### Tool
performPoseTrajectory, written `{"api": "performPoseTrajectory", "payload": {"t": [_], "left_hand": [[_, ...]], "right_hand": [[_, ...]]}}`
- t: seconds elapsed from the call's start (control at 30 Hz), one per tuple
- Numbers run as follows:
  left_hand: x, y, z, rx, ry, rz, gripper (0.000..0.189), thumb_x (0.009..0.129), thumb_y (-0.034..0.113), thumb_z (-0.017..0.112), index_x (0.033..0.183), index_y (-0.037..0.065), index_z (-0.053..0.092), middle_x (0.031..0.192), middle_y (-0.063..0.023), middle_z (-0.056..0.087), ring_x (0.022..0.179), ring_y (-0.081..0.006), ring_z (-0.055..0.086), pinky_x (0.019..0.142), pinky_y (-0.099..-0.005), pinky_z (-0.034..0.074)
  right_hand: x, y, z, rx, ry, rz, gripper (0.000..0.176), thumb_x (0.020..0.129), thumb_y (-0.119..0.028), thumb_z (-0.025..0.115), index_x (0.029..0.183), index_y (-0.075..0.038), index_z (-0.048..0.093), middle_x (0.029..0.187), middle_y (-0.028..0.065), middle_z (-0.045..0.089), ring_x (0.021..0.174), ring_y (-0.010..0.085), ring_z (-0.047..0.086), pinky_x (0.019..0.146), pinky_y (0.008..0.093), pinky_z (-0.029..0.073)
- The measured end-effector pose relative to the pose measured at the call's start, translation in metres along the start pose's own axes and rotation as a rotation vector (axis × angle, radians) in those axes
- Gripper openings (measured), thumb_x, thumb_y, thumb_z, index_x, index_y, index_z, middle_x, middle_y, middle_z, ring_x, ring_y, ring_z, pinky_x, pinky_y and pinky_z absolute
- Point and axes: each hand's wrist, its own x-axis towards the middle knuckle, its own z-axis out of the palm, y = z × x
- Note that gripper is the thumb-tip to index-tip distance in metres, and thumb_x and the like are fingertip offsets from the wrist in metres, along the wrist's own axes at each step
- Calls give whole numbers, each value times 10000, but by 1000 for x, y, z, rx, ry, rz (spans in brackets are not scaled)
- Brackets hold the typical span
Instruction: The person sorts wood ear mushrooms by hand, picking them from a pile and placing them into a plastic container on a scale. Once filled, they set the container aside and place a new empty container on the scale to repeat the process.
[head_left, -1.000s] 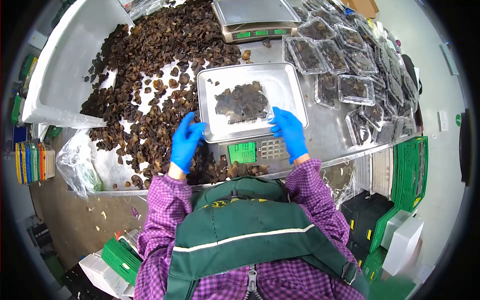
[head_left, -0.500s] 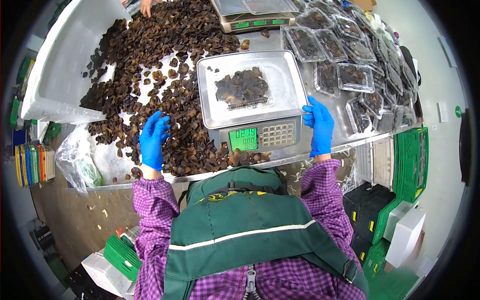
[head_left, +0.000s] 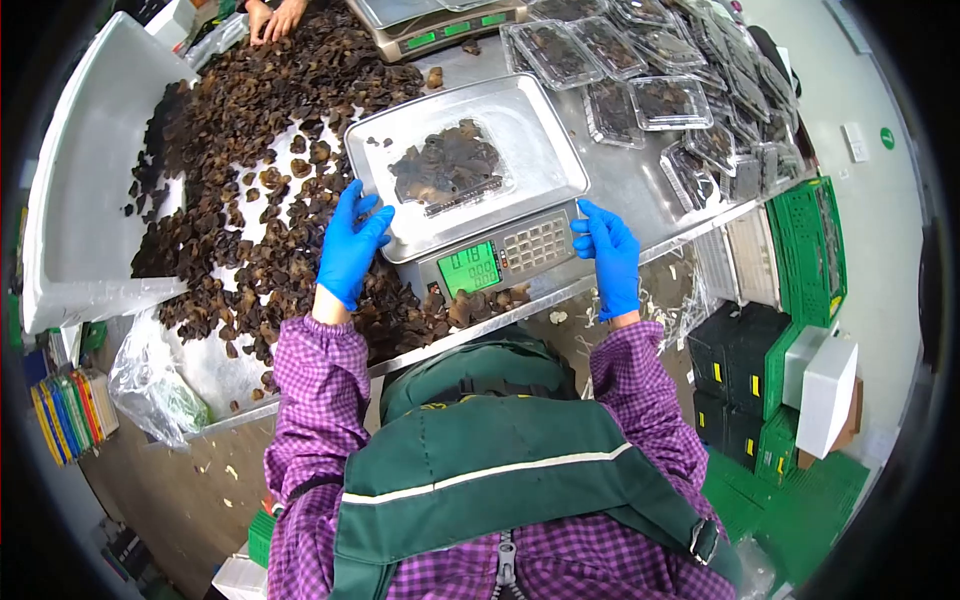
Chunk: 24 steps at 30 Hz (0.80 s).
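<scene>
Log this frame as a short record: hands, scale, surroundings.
left hand: open, blue glove, at left edge of scale tray
right hand: open, blue glove, by right front corner of scale
scale tray: holds a clear punnet of dark dried mushrooms
display: lit green
table: loose mushroom pile left, filled punnets right

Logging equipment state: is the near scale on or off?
On. The scale's display glows green and shows dark digits.
</scene>
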Motion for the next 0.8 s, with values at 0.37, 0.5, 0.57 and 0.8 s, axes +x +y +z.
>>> {"api": "performPoseTrajectory", "payload": {"t": [0.37,0.5,0.57,0.8], "left_hand": [[27,-26,14,-825,-345,-277,185,816,61,623,997,39,598,913,-52,647,849,-154,623,738,-272,529],[1,-24,-21,-1043,-279,-191,338,836,61,541,1167,-6,524,1026,-110,630,925,-206,612,838,-327,498],[-20,0,-40,-1069,-168,-96,477,810,71,548,1266,-23,442,1095,-143,602,972,-230,596,887,-367,472],[-72,-45,-147,-1206,-59,166,598,781,97,562,1328,-43,363,1168,-157,567,1037,-245,572,976,-396,415]], "right_hand": [[-21,4,16,-85,0,55,273,935,-190,507,1173,-82,586,907,27,637,679,54,539,615,194,440],[-13,1,25,-68,-48,-2,272,934,-178,505,1171,-74,584,912,34,636,684,56,542,618,195,447],[-9,-2,28,-68,-72,-4,273,933,-175,504,1173,-70,583,912,36,636,686,57,542,621,196,450],[7,-12,50,-96,-159,-25,271,930,-162,504,1171,-67,585,906,34,634,689,57,540,630,193,455]]}}
